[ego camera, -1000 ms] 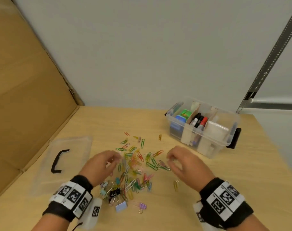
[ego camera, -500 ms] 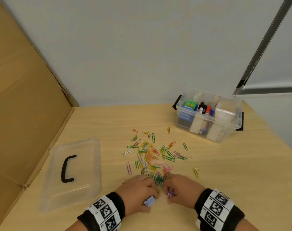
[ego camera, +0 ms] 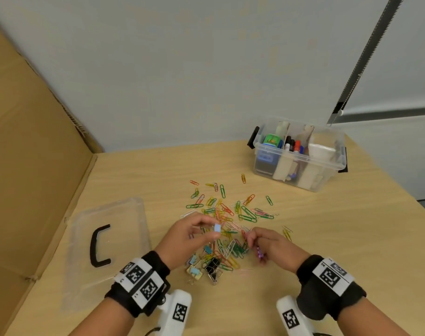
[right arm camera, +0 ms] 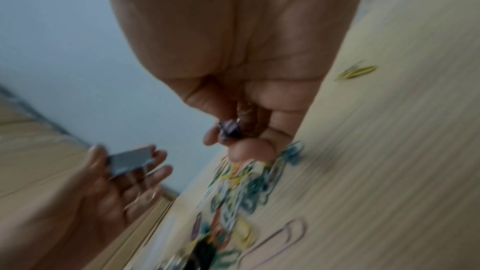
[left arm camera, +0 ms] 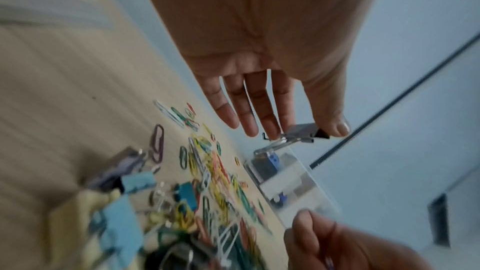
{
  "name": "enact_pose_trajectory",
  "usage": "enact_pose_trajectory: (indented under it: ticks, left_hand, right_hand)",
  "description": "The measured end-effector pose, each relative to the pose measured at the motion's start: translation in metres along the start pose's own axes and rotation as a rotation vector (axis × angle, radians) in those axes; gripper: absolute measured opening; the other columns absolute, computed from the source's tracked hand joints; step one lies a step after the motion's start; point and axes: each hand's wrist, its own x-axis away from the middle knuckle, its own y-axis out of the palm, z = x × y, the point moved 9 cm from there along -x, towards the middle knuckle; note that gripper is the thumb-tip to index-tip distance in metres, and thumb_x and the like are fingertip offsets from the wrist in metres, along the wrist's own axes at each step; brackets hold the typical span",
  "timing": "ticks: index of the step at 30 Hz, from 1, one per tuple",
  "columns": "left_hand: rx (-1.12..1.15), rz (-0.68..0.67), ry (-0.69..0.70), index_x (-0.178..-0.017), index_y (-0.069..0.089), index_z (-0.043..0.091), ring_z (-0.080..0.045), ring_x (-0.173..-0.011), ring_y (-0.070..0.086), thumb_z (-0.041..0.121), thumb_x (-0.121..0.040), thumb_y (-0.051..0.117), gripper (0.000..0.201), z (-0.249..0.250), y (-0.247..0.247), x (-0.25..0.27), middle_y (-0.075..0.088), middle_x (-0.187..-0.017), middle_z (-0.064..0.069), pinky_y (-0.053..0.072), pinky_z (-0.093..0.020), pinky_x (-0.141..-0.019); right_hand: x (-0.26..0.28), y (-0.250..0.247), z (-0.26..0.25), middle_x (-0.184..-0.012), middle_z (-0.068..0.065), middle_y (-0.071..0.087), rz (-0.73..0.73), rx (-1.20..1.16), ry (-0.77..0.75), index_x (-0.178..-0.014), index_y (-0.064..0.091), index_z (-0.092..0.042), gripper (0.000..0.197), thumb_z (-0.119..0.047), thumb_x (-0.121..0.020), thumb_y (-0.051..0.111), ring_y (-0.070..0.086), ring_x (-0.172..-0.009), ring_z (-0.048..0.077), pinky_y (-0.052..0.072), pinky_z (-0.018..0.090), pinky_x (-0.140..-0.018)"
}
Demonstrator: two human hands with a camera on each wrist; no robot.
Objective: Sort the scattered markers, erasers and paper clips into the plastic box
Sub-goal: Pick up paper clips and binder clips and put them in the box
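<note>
A heap of coloured paper clips [ego camera: 226,214] and binder clips [ego camera: 212,266] lies mid-table. My left hand [ego camera: 189,236] hovers over the heap, thumb and forefinger pinching a pale blue binder clip [ego camera: 217,227], also seen as a binder clip [left arm camera: 303,130] between thumb and fingers. My right hand [ego camera: 272,246] is curled around a small purple binder clip [ego camera: 259,252], which shows as a purple clip [right arm camera: 230,128] in the fingers. The clear plastic box [ego camera: 301,175] stands at the back right with markers [ego camera: 294,145] and erasers in its compartments.
The box's clear lid [ego camera: 104,241] with a black handle lies flat at the left. A cardboard wall [ego camera: 32,166] stands along the left edge. The table's right edge [ego camera: 414,200] runs close behind the box. Bare wood lies to the right of the heap.
Both hands dropped to the near end of the heap, each took a binder clip, and the left hand has lifted its pale blue clip up over the pile.
</note>
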Motion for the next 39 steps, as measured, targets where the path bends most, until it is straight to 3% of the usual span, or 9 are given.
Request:
enact_pose_trajectory:
  ticks: [2,5,10,13,16,21,26,34,39]
  left_hand:
    - [0.070,0.082,-0.036,-0.103,0.065,0.026,-0.002,-0.096,0.063,0.040,-0.079,0.065,0.028,-0.006,-0.019,0.002,0.068,-0.105,0.006,0.051,-0.023,-0.088]
    - [0.114,0.163,-0.072,-0.102,0.062,0.019,-0.006,-0.093,0.065,0.026,-0.084,0.065,0.020,-0.018,-0.040,0.008,0.069,-0.102,0.000,0.052,-0.024,-0.085]
    - [0.076,0.211,-0.153,-0.104,0.060,0.028,-0.024,-0.088,0.066,0.029,-0.087,0.063,0.018,-0.042,-0.055,0.020,0.067,-0.093,-0.002,0.050,-0.033,-0.078]
    - [-0.079,0.174,-0.148,-0.103,0.057,0.034,-0.028,-0.087,0.062,0.028,-0.092,0.056,0.013,-0.047,-0.052,0.026,0.062,-0.098,-0.006,0.049,-0.030,-0.080]
    - [-0.246,0.114,-0.083,-0.095,0.056,0.032,-0.013,-0.079,0.053,0.016,-0.093,0.050,0.017,-0.043,-0.040,0.029,0.053,-0.100,-0.001,0.042,-0.015,-0.076]
    - [-0.405,-0.083,-0.047,-0.086,0.055,0.032,0.000,-0.086,0.051,0.013,-0.087,0.052,0.019,-0.044,-0.008,0.034,0.051,-0.096,0.008,0.041,-0.013,-0.081]
    - [-0.504,-0.140,-0.046,-0.115,0.056,0.028,0.004,-0.103,0.050,0.026,-0.088,0.058,0.027,-0.054,-0.001,0.032,0.045,-0.108,0.012,0.041,-0.015,-0.092]
    - [-0.571,-0.100,-0.100,-0.115,0.056,0.026,-0.004,-0.095,0.052,0.031,-0.090,0.058,0.026,-0.063,-0.001,0.029,0.045,-0.105,0.010,0.043,-0.019,-0.087]
    - [-0.557,-0.096,-0.142,-0.114,0.050,0.025,-0.005,-0.087,0.049,0.030,-0.086,0.063,0.031,-0.066,-0.003,0.026,0.045,-0.098,0.010,0.038,-0.014,-0.076]
  right_hand:
    - [0.001,0.018,-0.012,-0.070,0.000,0.047,-0.066,0.035,-0.021,-0.079,0.054,-0.014,0.020,-0.019,-0.072,0.035,0.043,-0.056,0.009,0.038,0.022,-0.052]
    - [0.002,0.053,-0.027,-0.072,-0.008,0.047,-0.175,0.327,-0.123,-0.087,0.051,-0.022,0.013,-0.027,-0.084,0.039,0.042,-0.062,0.003,0.034,0.020,-0.059]
    - [-0.003,0.090,-0.026,-0.064,-0.009,0.045,-0.264,0.544,-0.235,-0.099,0.049,-0.019,0.009,-0.018,-0.091,0.044,0.038,-0.054,0.006,0.032,0.022,-0.054]
    - [-0.013,0.076,-0.022,-0.068,-0.005,0.049,-0.220,0.248,-0.139,-0.086,0.052,-0.017,0.019,-0.010,-0.092,0.036,0.043,-0.054,0.006,0.034,0.018,-0.049]
    - [-0.019,0.062,-0.015,-0.066,0.004,0.054,-0.203,-0.136,-0.023,-0.075,0.055,-0.014,0.019,-0.018,-0.079,0.037,0.047,-0.050,0.012,0.036,0.023,-0.045]
    - [-0.008,0.072,-0.023,-0.066,-0.008,0.046,-0.273,0.519,-0.231,-0.104,0.053,-0.027,0.030,-0.038,-0.080,0.066,0.043,-0.058,0.008,0.039,0.025,-0.061]
    - [-0.005,0.094,-0.028,-0.091,-0.012,0.041,-0.274,0.886,-0.414,-0.120,0.054,-0.026,0.033,-0.031,-0.088,0.061,0.038,-0.076,0.006,0.031,0.025,-0.063]
    - [-0.010,0.063,-0.030,-0.076,-0.013,0.044,-0.160,0.359,-0.294,-0.089,0.064,-0.026,0.010,-0.031,-0.083,0.070,0.042,-0.066,0.000,0.039,0.018,-0.067]
    - [-0.016,0.048,-0.016,-0.074,0.006,0.049,-0.191,-0.613,-0.015,-0.075,0.050,-0.011,0.010,-0.020,-0.076,0.048,0.041,-0.056,0.015,0.030,0.025,-0.047]
